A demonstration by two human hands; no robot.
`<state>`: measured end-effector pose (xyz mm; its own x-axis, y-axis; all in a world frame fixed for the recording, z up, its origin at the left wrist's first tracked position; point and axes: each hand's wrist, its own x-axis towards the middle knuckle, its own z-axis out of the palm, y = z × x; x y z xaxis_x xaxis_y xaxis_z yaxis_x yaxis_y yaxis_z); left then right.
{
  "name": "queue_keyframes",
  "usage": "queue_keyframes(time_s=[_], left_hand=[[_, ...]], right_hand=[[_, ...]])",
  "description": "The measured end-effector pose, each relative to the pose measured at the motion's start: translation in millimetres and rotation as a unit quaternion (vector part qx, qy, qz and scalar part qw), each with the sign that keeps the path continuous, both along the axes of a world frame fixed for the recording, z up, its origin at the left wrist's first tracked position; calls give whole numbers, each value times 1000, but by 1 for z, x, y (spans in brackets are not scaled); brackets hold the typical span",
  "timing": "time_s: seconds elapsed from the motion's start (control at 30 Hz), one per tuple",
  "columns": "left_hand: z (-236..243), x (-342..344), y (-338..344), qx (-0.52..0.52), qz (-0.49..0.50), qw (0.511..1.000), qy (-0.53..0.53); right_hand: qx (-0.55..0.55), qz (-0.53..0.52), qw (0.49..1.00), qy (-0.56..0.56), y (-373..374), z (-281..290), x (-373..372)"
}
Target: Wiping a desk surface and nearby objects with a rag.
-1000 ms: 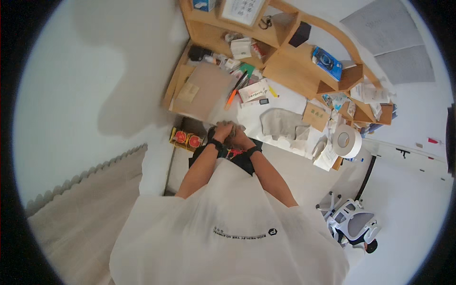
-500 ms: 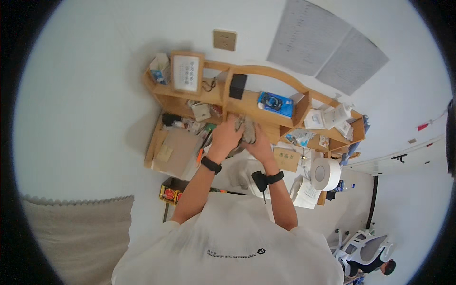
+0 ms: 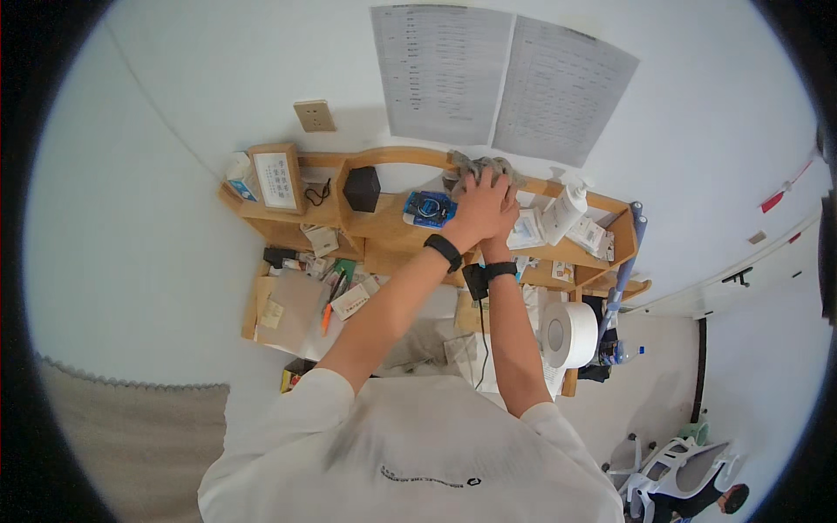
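A crumpled grey cloth [image 3: 479, 166] is bunched over the top edge of the wooden desk shelf [image 3: 392, 228]. My left hand [image 3: 475, 207] presses on it with the fingers curled over its front. Close against it, my right hand [image 3: 506, 218] grips the cloth from the right side, partly covered by the left. Each wrist wears a black band, and a small black box with a cable [image 3: 476, 281] hangs at the right one. Just left of my hands lies a blue box with a camera-like picture [image 3: 429, 209], its right end hidden behind my left hand.
Left along the shelf stand a black block [image 3: 362, 189] and a framed card [image 3: 276, 180]. A white pump bottle [image 3: 565, 213] and white packets [image 3: 590, 237] sit to the right. Below, a large white tape roll [image 3: 571, 336] rests on the desk. A person sits far right near a chair [image 3: 676, 471].
Both hands have moved up and to the right with the cloth, from the shelf's lower opening to its top edge. The view has shifted too.
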<state>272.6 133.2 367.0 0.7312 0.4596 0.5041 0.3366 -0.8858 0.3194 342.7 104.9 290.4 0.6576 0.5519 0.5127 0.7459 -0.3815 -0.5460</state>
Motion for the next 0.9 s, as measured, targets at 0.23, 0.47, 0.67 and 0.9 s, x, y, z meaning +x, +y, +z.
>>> queue_keyframes(time_s=[0.23,0.47,0.67,0.9], left_hand=[[2,19,-13,54,20,997,51],[5,12,-23,28,52,998,26],[15,7,-22,65,27,996,-53],[14,32,-17,7,2,999,41]], right_hand=[[136,52,989,-17,11,-49,29],[142,-2,989,-31,3,-37,6],[144,-16,980,-135,-21,18,0],[131,-23,984,-117,-8,-12,22]])
